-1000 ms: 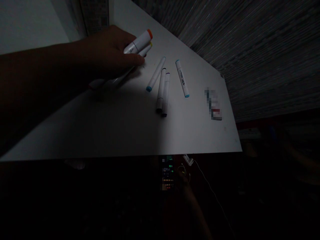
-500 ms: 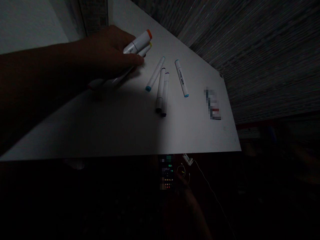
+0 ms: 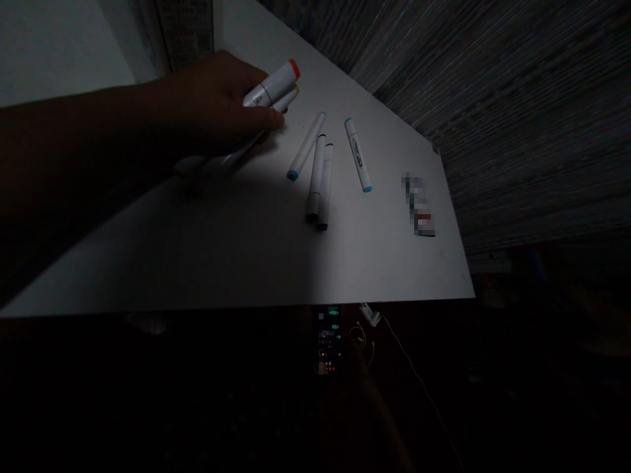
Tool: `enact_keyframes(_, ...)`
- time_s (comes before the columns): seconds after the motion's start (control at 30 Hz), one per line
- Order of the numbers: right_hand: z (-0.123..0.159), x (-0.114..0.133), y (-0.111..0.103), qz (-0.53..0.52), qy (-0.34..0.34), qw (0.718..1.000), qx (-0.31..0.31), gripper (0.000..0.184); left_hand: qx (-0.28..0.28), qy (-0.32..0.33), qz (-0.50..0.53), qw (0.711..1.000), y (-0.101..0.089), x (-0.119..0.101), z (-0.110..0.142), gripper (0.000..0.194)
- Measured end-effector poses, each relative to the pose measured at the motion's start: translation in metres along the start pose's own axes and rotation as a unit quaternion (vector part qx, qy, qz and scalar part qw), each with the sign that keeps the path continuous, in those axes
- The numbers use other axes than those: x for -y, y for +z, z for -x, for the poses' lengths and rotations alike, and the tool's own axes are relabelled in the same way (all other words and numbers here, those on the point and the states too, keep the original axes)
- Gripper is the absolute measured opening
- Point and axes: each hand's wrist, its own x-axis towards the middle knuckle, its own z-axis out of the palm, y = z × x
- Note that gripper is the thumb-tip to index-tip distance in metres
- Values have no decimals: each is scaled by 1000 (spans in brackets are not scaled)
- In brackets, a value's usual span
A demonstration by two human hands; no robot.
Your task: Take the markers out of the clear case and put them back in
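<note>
My left hand [image 3: 231, 98] is closed around several white markers above the white table; an orange-ended marker [image 3: 273, 84] and a yellow-ended marker [image 3: 286, 100] stick out past the thumb. On the table to its right lie a blue-ended marker [image 3: 306, 146], two dark-ended markers [image 3: 317, 177] side by side, and another blue-ended marker [image 3: 358, 156] apart from them. Below the table edge, a phone [image 3: 329, 341] with a lit screen is beside my right hand [image 3: 361, 361]. Darkness hides the fingers of that hand, so I cannot see whether it grips the phone.
A blurred-out flat item [image 3: 420, 205] lies near the right end of the white table [image 3: 384, 263]. Beneath the front edge are a white charger or plug [image 3: 369, 314] and a thin white cable [image 3: 419, 378]. A grey textured surface [image 3: 517, 131] borders the table's far side.
The phone's screen content has changed, and the area around my right hand looks darker. My left hand and the markers stay practically where they were.
</note>
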Motion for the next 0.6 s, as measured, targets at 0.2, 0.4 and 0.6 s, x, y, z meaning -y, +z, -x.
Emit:
enact_keyframes(0.2,-3,5,5,22,-6,1000,-2,30,-6,20,-14,1000,0,2,-2,23)
enact_keyframes(0.4,-2,6,3,20,-11,1000,7,31,4,-1,-10,1000,0,-1,0,24)
enact_keyframes(0.6,1,5,-2,5,-7,1000,29,30,5,-1,-20,1000,0,-2,2,29)
